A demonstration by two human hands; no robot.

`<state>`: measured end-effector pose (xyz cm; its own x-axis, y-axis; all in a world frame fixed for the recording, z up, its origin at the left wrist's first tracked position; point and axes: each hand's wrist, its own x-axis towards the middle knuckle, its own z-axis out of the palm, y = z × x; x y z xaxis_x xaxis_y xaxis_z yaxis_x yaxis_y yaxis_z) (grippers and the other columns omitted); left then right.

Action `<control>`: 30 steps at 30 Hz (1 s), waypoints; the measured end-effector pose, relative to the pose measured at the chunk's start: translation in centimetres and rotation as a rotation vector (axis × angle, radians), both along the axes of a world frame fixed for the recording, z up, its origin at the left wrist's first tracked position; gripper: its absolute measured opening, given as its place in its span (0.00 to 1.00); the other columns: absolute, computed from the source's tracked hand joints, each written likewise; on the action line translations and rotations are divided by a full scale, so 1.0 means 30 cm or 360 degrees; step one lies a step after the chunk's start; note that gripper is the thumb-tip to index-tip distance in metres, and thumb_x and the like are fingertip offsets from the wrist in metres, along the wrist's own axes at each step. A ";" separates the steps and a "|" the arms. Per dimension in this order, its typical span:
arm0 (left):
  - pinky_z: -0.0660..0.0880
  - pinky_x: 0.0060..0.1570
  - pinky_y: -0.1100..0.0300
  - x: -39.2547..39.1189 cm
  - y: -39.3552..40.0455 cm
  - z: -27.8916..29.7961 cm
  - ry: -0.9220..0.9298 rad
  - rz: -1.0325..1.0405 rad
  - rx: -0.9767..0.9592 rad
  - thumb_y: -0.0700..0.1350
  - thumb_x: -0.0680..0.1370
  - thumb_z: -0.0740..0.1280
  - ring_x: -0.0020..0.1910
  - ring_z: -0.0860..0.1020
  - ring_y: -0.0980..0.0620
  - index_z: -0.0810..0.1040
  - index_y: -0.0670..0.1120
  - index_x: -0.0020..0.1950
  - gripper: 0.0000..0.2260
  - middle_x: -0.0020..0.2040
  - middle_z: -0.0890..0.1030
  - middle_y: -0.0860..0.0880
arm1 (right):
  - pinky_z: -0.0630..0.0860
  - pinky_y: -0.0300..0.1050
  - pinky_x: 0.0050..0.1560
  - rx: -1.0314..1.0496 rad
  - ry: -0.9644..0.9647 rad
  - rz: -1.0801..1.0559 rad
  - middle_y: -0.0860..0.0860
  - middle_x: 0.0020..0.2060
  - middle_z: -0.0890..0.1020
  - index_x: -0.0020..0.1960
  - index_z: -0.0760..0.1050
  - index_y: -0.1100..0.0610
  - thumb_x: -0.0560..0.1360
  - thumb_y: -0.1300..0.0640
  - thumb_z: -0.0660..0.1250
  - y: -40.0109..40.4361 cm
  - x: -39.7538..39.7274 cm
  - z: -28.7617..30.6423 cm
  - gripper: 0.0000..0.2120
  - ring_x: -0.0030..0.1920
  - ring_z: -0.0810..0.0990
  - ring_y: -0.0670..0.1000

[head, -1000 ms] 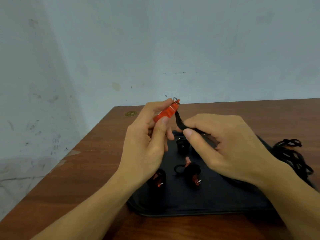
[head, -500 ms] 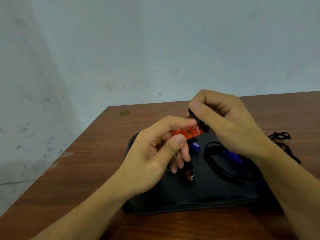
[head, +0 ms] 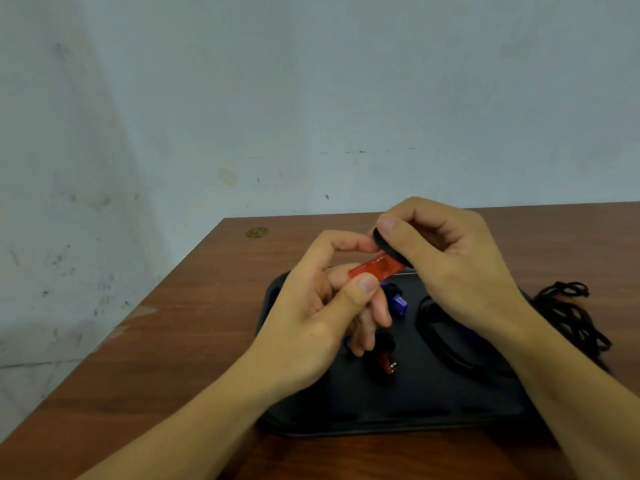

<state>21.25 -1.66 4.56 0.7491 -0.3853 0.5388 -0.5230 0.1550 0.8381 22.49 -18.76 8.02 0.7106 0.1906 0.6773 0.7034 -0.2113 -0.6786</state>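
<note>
- Grip check: left hand (head: 322,306) pinches red tube (head: 375,266), right hand (head: 450,261) pinches black cord (head: 388,245) just beyond left fingertips.
- Risk: a loosened thumb could let the cord slip off.

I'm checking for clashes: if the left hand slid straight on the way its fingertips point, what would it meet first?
Probably the black cord pinched in the right hand: the left hand points up and right along the red piece, whose far end seems to touch that cord.
</note>
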 end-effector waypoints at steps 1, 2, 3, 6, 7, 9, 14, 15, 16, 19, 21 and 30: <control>0.73 0.27 0.56 0.000 -0.001 -0.003 0.0011 -0.0005 -0.0003 0.41 0.82 0.61 0.27 0.77 0.44 0.70 0.45 0.64 0.11 0.37 0.81 0.43 | 0.78 0.43 0.40 -0.0021 -0.0024 -0.0037 0.49 0.36 0.83 0.42 0.81 0.53 0.80 0.54 0.67 -0.004 0.001 0.000 0.09 0.37 0.81 0.51; 0.73 0.27 0.56 -0.001 -0.002 -0.004 0.0019 -0.0013 0.0000 0.41 0.82 0.61 0.27 0.77 0.45 0.70 0.45 0.64 0.11 0.38 0.82 0.43 | 0.78 0.43 0.40 -0.0043 -0.0049 -0.0078 0.49 0.38 0.83 0.43 0.82 0.53 0.79 0.53 0.68 -0.008 0.001 0.001 0.08 0.37 0.81 0.50; 0.73 0.27 0.56 -0.002 -0.003 -0.004 0.0025 -0.0024 0.0007 0.41 0.82 0.61 0.27 0.77 0.45 0.71 0.44 0.64 0.10 0.39 0.82 0.42 | 0.77 0.40 0.40 -0.0061 -0.0077 -0.0117 0.48 0.38 0.83 0.43 0.82 0.52 0.78 0.51 0.68 -0.013 0.000 0.003 0.08 0.38 0.81 0.49; 0.74 0.27 0.56 -0.004 -0.003 0.000 0.0020 -0.0064 0.0044 0.41 0.82 0.61 0.28 0.78 0.45 0.73 0.43 0.59 0.07 0.41 0.83 0.42 | 0.74 0.36 0.40 -0.0118 -0.0100 -0.0096 0.49 0.38 0.82 0.42 0.83 0.52 0.76 0.48 0.68 -0.022 -0.011 0.029 0.10 0.37 0.79 0.49; 0.74 0.28 0.56 -0.006 -0.002 0.002 -0.0002 -0.0067 0.0066 0.41 0.82 0.61 0.29 0.78 0.45 0.73 0.42 0.59 0.07 0.42 0.83 0.41 | 0.74 0.35 0.39 -0.0141 -0.0049 -0.0020 0.49 0.37 0.82 0.41 0.83 0.53 0.76 0.49 0.70 -0.022 -0.012 0.041 0.10 0.36 0.79 0.48; 0.75 0.29 0.54 -0.011 0.000 0.003 -0.0081 -0.0053 0.0117 0.39 0.83 0.61 0.30 0.78 0.45 0.73 0.42 0.58 0.06 0.43 0.83 0.41 | 0.73 0.34 0.37 -0.0137 0.0199 0.0184 0.49 0.34 0.83 0.39 0.83 0.56 0.76 0.50 0.71 -0.023 -0.007 0.071 0.11 0.34 0.79 0.47; 0.75 0.29 0.53 -0.023 -0.001 0.005 -0.0203 -0.0017 0.0067 0.42 0.82 0.62 0.31 0.79 0.41 0.72 0.43 0.55 0.03 0.48 0.85 0.42 | 0.61 0.43 0.33 -0.0160 0.0817 0.0388 0.49 0.29 0.77 0.35 0.81 0.54 0.71 0.46 0.74 -0.022 0.028 0.109 0.13 0.30 0.68 0.54; 0.75 0.29 0.53 -0.022 0.001 0.008 -0.0208 -0.0003 0.0041 0.42 0.82 0.62 0.30 0.79 0.42 0.72 0.45 0.54 0.02 0.48 0.85 0.43 | 0.58 0.40 0.30 -0.0155 0.0844 0.0366 0.47 0.26 0.75 0.32 0.80 0.52 0.71 0.46 0.73 -0.016 0.034 0.106 0.13 0.27 0.66 0.49; 0.75 0.28 0.54 -0.021 0.002 0.011 -0.0205 0.0015 0.0017 0.41 0.83 0.63 0.29 0.79 0.43 0.72 0.46 0.54 0.02 0.48 0.85 0.43 | 0.57 0.38 0.28 -0.0128 0.0866 0.0340 0.46 0.24 0.73 0.30 0.79 0.50 0.70 0.46 0.71 -0.009 0.035 0.101 0.13 0.26 0.64 0.46; 0.75 0.27 0.57 -0.016 0.011 0.024 -0.0229 0.0138 -0.0051 0.38 0.82 0.62 0.27 0.79 0.44 0.72 0.42 0.55 0.03 0.48 0.85 0.43 | 0.58 0.34 0.25 -0.0067 0.0862 0.0315 0.45 0.24 0.73 0.34 0.83 0.51 0.70 0.47 0.69 -0.002 0.036 0.067 0.10 0.25 0.62 0.44; 0.74 0.25 0.57 -0.011 0.015 0.033 -0.0253 0.0244 -0.0099 0.38 0.81 0.62 0.25 0.78 0.44 0.71 0.40 0.55 0.03 0.47 0.86 0.44 | 0.61 0.32 0.25 -0.0109 0.0835 0.0245 0.44 0.25 0.75 0.43 0.85 0.54 0.74 0.50 0.70 -0.001 0.030 0.050 0.09 0.25 0.65 0.42; 0.73 0.26 0.59 0.026 0.043 0.034 -0.0386 0.0729 0.0007 0.38 0.82 0.63 0.22 0.76 0.45 0.73 0.48 0.54 0.04 0.43 0.85 0.53 | 0.75 0.42 0.39 -0.1044 -0.0027 -0.0374 0.40 0.34 0.81 0.46 0.80 0.42 0.78 0.44 0.62 -0.017 -0.035 0.070 0.08 0.37 0.79 0.43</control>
<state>22.03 -0.37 5.56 0.6953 -0.0498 0.7170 -0.7157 -0.1388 0.6845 21.44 -19.27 10.11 0.7737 0.4065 0.4860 0.5980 -0.7220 -0.3481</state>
